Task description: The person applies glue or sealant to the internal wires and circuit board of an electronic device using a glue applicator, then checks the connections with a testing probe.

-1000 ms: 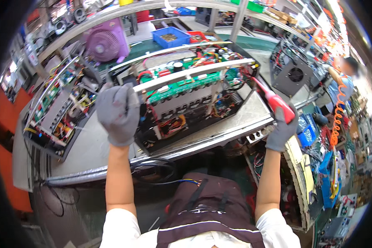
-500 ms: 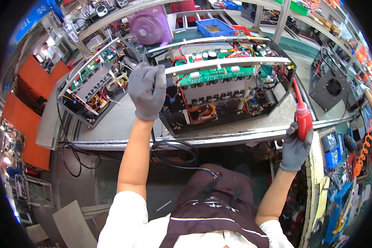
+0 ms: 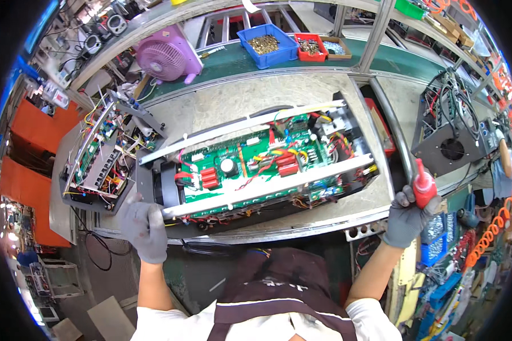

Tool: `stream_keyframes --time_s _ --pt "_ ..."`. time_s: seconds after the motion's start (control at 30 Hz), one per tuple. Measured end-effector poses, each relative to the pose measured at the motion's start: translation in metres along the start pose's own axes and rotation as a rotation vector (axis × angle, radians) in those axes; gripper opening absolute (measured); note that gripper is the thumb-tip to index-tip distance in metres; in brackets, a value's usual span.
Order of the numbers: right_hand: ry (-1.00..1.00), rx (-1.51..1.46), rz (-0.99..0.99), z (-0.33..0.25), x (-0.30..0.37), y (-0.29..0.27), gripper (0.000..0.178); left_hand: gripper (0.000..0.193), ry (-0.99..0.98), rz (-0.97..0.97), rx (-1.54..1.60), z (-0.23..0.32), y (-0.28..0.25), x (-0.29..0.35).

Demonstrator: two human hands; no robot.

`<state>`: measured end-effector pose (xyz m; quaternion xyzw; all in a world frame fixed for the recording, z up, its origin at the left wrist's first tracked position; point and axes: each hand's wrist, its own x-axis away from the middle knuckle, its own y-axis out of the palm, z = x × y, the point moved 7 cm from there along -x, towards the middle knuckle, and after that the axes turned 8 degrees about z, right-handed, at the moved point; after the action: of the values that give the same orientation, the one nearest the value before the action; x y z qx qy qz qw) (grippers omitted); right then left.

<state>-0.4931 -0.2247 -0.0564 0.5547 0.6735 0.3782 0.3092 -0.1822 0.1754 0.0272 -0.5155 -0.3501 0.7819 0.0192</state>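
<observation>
Head view: left hand [image 3: 145, 230] fingers grip the chassis [image 3: 256, 165] corner; right hand [image 3: 405, 219] fingers clasp the red screwdriver [image 3: 422, 186].

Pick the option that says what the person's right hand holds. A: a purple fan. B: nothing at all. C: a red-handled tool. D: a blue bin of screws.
C: the gloved right hand is closed around the red handle of a tool at the right edge of the workbench, while the purple fan and the blue bin sit far off at the back.
</observation>
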Motion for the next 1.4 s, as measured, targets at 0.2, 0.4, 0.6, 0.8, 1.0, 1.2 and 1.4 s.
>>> stream_keyframes --time_s 0.2,0.4,0.6,0.8,1.0,1.2,1.4 --pt "0.223 0.131 0.157 -0.007 -0.019 0.048 0.064 0.006 -0.073 -0.190 0.040 -0.002 0.010 -0.016" --pt "0.225 0.289 0.176 -0.004 -0.033 0.064 0.063 0.007 -0.016 -0.204 -0.015 -0.004 0.017 -0.016" --pt "-0.003 0.746 -0.001 -0.001 -0.050 0.105 0.062 0.003 -0.026 -0.232 -0.020 -0.004 0.013 -0.009" --pt "0.047 0.995 -0.074 0.021 -0.064 0.132 0.051 0.005 -0.014 -0.213 -0.081 0.001 0.016 -0.015" --pt "-0.030 1.228 -0.225 0.034 -0.069 0.153 0.052 0.010 -0.048 -0.260 -0.082 -0.006 0.016 -0.005" --pt "-0.066 1.274 -0.302 0.039 -0.072 0.161 0.052 0.012 -0.060 -0.254 -0.082 -0.008 0.017 -0.003" --pt "0.015 1.308 -0.298 0.045 -0.075 0.167 0.051 0.012 -0.056 -0.249 -0.075 -0.008 0.015 -0.004"
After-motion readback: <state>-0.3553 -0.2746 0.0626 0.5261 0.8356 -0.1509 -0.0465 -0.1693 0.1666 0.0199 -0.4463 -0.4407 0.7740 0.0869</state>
